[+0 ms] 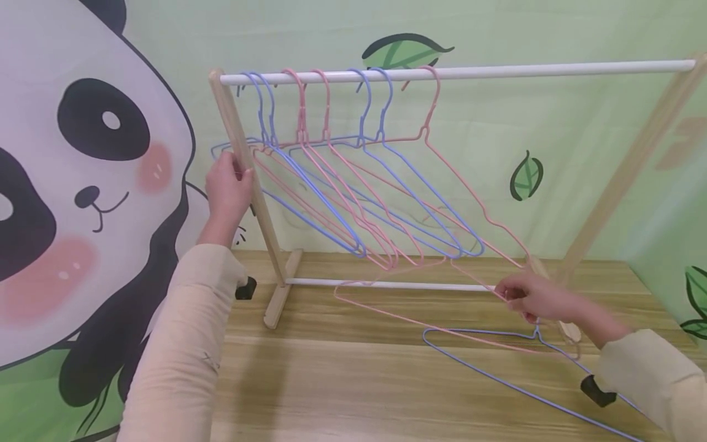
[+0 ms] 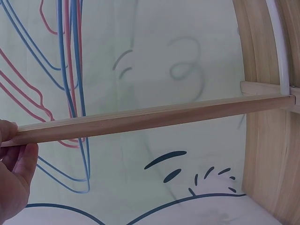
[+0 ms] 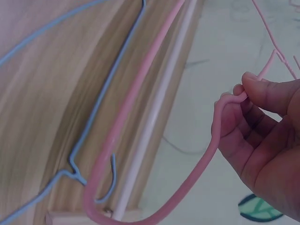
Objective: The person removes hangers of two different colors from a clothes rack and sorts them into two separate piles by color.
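Note:
My left hand (image 1: 229,187) grips the left wooden post (image 1: 265,227) of a clothes rack, with the thumb and fingers on opposite sides of the post (image 2: 154,119) in the left wrist view. Low at the right, my right hand (image 1: 538,298) pinches a pink wire hanger (image 1: 409,319) by its shoulder, close to a bend in the wire. In the right wrist view, thumb and fingertips close round that pink wire (image 3: 213,136). Its neck overlaps the lower bars of the hanging hangers. Below it, a blue hanger (image 1: 486,333) lies on the wooden surface.
Several blue and pink hangers hang from the left half of the rack's white rail (image 1: 552,69), the rightmost a pink hanger (image 1: 438,92). A lower white bar (image 1: 331,283) joins the rack's feet. Behind stands a backdrop with a panda (image 1: 105,196) and leaves.

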Demonstrator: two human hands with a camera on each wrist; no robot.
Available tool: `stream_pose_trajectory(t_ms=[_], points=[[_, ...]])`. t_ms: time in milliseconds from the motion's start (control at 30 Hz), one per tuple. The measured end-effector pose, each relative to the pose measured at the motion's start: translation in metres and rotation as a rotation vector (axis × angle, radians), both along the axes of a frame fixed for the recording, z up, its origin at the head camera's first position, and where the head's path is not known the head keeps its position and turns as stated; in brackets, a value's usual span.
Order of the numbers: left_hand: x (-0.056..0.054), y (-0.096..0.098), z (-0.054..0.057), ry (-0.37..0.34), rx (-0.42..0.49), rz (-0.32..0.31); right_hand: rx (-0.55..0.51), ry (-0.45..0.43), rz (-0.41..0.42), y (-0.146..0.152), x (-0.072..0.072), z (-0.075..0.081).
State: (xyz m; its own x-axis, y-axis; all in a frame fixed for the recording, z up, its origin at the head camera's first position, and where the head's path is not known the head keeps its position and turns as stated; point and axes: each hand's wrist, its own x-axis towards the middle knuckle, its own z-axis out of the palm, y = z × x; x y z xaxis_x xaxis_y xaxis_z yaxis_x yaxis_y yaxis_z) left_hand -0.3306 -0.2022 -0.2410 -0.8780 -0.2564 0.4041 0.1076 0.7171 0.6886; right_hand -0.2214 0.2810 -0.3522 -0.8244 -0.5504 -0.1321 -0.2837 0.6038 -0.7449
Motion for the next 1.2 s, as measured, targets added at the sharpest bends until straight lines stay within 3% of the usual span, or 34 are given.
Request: stream_pose_trajectory(t_ms=[433,633,1200], points=[[-0.001,0.000,-0.001,-0.003,0.009,-0.004,-0.047,-0.122,0.087,-0.042,0.003,-0.026],[-0.001,0.000,-0.001,0.008,0.008,-0.004,-0.042,-0.133,0.132,-0.061,0.005,-0.035],[-0.001,-0.001,-0.001,-0.003,0.003,0.000,-0.135,-0.237,0.162,-0.125,0.004,-0.076]])
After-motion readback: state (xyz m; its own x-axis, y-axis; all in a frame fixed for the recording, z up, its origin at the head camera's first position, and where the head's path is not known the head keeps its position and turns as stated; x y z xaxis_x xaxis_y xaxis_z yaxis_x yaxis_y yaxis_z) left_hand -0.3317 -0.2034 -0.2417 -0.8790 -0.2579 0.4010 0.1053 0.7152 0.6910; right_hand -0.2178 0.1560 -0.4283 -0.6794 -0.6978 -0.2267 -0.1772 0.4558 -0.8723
